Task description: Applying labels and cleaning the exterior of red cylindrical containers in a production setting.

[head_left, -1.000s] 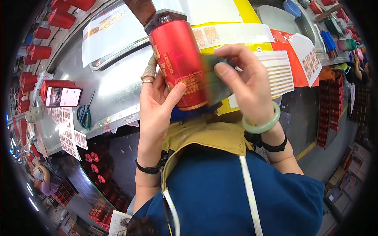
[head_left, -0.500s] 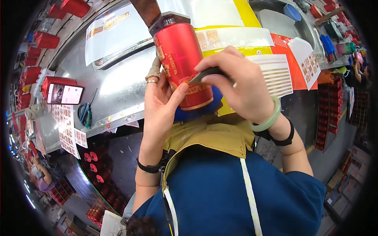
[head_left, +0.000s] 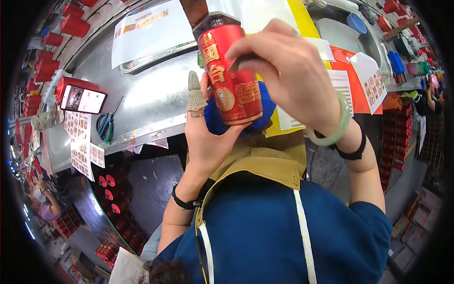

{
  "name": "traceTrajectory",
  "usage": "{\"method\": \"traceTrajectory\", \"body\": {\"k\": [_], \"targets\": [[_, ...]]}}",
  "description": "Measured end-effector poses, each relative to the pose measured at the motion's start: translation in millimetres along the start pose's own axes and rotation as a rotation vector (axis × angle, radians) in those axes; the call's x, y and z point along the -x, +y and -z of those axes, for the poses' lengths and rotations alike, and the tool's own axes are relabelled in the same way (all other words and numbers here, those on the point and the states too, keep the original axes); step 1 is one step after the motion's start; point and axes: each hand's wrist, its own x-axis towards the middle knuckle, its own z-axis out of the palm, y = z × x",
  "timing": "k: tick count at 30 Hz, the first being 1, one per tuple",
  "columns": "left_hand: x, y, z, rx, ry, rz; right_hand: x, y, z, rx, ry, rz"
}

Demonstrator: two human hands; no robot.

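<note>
Turned since half a second ago, the bottle (head_left: 239,109) now shows you its large gold lettering; your left grip (head_left: 208,144) has taken its thumb off the bottle's face, and your right grip (head_left: 302,78) has moved up along it. The bottle slants before you, neck pointing away, base toward your apron (head_left: 265,170). Your left grip cups that base, thumb at the rim, fingers along the left side. Your right grip pinches a dark scraper (head_left: 242,60) over the bottle's upper part; whether it touches, you cannot tell.

Expect the bottle to be stiff and probably weighty; its material and fill cannot be told. Its rounded, glossy wall looks slippery, and a knock could likely chip it. Take it around the base, steadying near the shoulder, with fingertips off the gold, which may scuff.

Red with a metallic sheen covers the wall; the gold medallion (head_left: 224,99) looks thin and flat. Knitted cloth (head_left: 194,94) covers one left finger. Left of the bottle, the bench (head_left: 161,90) is smooth, bright metal; beyond its neck stands a rusty bracket (head_left: 195,10). Something blue (head_left: 268,105) shows beneath the bottle; to its right lies a red sheet (head_left: 341,61).
</note>
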Motion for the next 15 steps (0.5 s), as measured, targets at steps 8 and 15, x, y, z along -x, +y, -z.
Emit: {"method": "traceTrajectory", "body": {"k": [8, 15], "targets": [[-11.3, -0.2, 13.0, 0.274, -0.102, 0.053, 25.9, 26.6, -1.7, -0.149, 0.093, -0.291], [-50.2, 9.5, 12.7, 0.583, -0.217, 0.382, 58.7, -11.5, -18.5, -0.782, 0.012, -0.871]]}}
